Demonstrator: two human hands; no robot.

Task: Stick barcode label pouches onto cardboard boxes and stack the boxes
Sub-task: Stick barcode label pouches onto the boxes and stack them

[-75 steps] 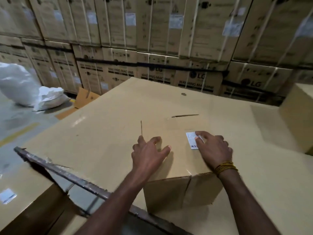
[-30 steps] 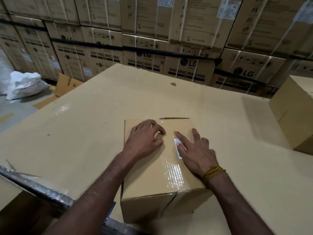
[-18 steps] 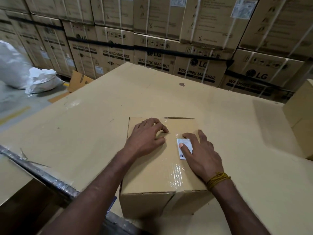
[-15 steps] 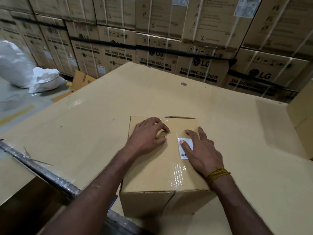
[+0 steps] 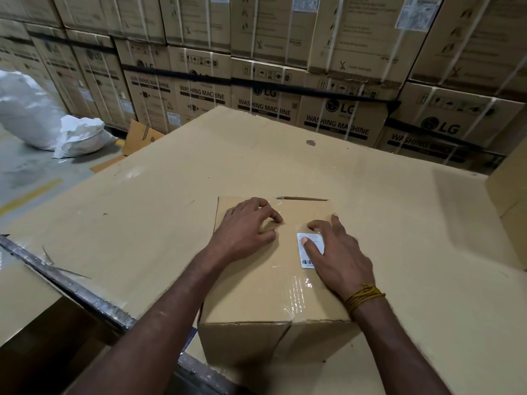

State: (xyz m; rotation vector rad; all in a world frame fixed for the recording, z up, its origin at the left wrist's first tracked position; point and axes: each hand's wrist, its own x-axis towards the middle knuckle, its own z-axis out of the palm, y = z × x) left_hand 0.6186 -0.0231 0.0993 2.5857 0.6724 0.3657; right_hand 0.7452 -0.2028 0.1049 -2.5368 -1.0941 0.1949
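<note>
cardboard box (image 5: 256, 280) under glossy tape; flat right hand (image 5: 333, 255) presses white label pouch (image 5: 309, 252), left hand (image 5: 245, 229) rests open.

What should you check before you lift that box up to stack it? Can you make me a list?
1. Label pouch is on the box top: ok, right hand presses it flat.
2. Pouch edges stuck all round: cannot tell, the hand covers its right side.
3. Box top taped shut: ok, shiny clear tape runs along the seam.
4. Box steady: ok, left hand rests on its top.
5. Stacking spot: cannot tell, only the edge of another box shows at right.
</note>
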